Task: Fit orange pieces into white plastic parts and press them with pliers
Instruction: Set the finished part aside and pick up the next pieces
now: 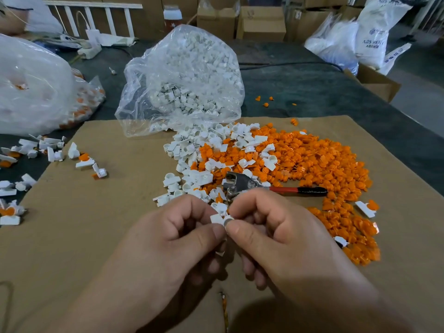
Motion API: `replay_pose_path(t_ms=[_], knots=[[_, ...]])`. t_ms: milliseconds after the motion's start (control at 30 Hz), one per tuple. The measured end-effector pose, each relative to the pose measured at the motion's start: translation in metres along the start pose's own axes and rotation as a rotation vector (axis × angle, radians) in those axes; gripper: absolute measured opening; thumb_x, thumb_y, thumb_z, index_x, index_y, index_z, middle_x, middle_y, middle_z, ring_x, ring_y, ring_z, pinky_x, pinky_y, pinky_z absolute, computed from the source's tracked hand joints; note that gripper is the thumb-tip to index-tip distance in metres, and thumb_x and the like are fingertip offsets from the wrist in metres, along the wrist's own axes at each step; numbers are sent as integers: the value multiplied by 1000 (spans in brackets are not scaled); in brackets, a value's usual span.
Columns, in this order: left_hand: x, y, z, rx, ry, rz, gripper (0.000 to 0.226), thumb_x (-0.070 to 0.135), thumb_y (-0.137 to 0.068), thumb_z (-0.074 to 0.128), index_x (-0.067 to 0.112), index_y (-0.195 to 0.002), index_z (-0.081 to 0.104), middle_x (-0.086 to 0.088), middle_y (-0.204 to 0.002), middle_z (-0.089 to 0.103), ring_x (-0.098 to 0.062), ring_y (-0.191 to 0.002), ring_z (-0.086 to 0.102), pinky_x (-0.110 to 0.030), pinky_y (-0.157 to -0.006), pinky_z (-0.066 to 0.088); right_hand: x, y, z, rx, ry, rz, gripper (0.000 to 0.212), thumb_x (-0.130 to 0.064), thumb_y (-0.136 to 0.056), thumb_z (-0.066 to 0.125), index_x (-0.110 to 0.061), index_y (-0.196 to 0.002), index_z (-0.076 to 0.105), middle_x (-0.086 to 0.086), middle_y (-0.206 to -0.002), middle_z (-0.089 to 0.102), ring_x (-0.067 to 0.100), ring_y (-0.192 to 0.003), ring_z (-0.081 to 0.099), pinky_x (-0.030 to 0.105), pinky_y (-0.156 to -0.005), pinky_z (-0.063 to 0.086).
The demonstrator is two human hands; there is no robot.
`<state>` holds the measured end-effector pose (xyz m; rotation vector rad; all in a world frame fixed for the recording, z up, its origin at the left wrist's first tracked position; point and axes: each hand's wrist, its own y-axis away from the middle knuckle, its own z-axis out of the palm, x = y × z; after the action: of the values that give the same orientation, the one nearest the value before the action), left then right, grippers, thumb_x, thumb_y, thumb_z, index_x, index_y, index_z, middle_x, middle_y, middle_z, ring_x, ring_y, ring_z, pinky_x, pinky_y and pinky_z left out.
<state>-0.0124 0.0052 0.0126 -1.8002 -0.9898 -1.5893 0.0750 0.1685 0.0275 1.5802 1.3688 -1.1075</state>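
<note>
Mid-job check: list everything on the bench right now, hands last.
cardboard sheet: one, brown, covering the bench front
orange pieces: big pile, orange, sheet's right half
loose white parts: heap, white, sheet's centre
pliers: one, red-black handle, atop the orange pieces
clear bag: one, full of white parts, behind the heap
fitted parts: several, white-orange, left edge
white plastic part: one, white, pinched in foreground
left hand: pinching the part
right hand: pinching the part

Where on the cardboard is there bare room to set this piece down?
The left half of the cardboard is bare, between the assembled pieces near its left edge and the white parts. Centre and right are crowded: orange pieces, pliers.
</note>
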Motion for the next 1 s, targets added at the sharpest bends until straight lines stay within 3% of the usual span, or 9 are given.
replay_pose_path(t_ms=[133, 333, 467, 567, 800, 1000], knots=[[2, 2, 2, -49, 271, 3, 26, 38, -57, 77, 18, -73, 72, -12, -63, 65, -18, -46, 58, -22, -38, 42, -4, 2, -2, -94, 32, -91, 30, -27, -95, 59, -51, -112, 55, -11, -78, 66, 5, -62, 65, 17, -54, 51], [8, 3, 4, -3, 282, 17, 25, 35, -54, 76, 17, -71, 73, -8, -58, 63, -15, -42, 56, -21, -36, 41, -3, 1, -2, -107, 3, -78, 29, -28, -94, 60, -47, -115, 57, -11, -82, 67, 7, -65, 66, 19, -55, 52], [11, 4, 5, 16, 308, -26, 5, 17, -63, 73, 15, -68, 72, -10, -57, 62, -17, -40, 54, -21, -33, 38, -4, 2, -2, -112, 31, -93, 22, -33, -95, 57, -48, -112, 58, -12, -81, 66, 4, -64, 65, 20, -55, 53], [13, 4, 7, 6, 405, -75, 4, 14, -65, 68, 12, -66, 72, -13, -58, 60, -18, -37, 53, -20, -30, 36, -4, 1, -2, -101, 60, -97, 19, -41, -94, 54, -49, -111, 57, -12, -83, 67, 3, -63, 64, 22, -55, 55], [14, 3, 3, -50, 469, -145, 10, 22, -64, 71, 14, -59, 69, -15, -57, 59, -18, -35, 53, -18, -29, 36, -3, 1, -1, -107, 44, -75, 21, -46, -91, 54, -47, -112, 58, -17, -78, 67, 1, -61, 63, 20, -54, 53], [6, 0, -1, -162, 443, -57, 19, 33, -76, 70, 19, -63, 70, -9, -56, 62, -15, -41, 59, -19, -36, 45, -4, 0, -2, -124, 102, -91, 19, -49, -93, 50, -45, -110, 59, -5, -77, 68, 4, -61, 64, 24, -54, 55]])
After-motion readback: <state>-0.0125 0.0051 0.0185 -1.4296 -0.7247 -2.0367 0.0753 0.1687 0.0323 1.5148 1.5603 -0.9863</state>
